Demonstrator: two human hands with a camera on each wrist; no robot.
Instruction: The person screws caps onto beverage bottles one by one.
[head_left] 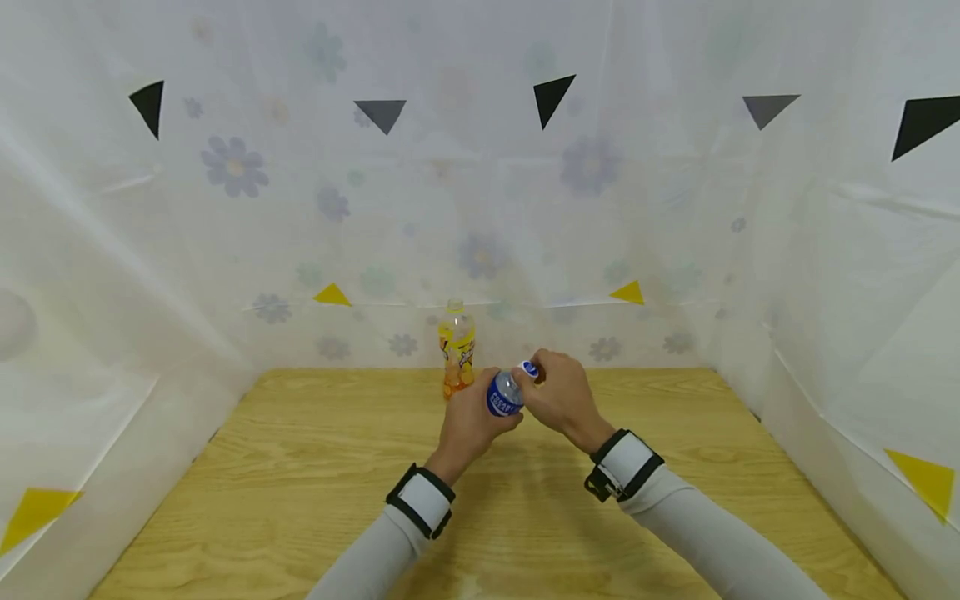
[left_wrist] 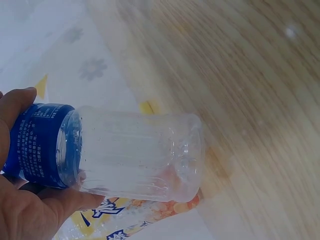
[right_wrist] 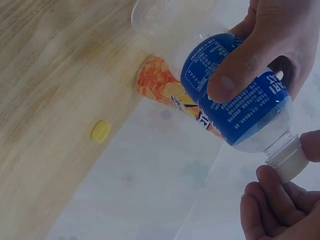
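Observation:
My left hand (head_left: pixel 471 415) grips a clear plastic bottle (head_left: pixel 510 387) around its blue label (left_wrist: pixel 42 145). The bottle is tilted, and its transparent lower part (left_wrist: pixel 135 150) looks empty in the left wrist view. At the bottle's neck, my right hand (head_left: pixel 561 393) pinches a white screw cap (right_wrist: pixel 289 161) between thumb and fingers. The cap sits over the mouth in the right wrist view. Behind my left hand stands a second bottle (head_left: pixel 456 342) with a yellow and orange label, its top uncapped and its base partly hidden by that hand.
A yellow cap (right_wrist: pixel 101 131) lies on the wooden table (head_left: pixel 300 467) close to its far edge. White sheeting (head_left: pixel 480 208) with flower prints and black, grey and yellow triangles surrounds the table at the back and both sides.

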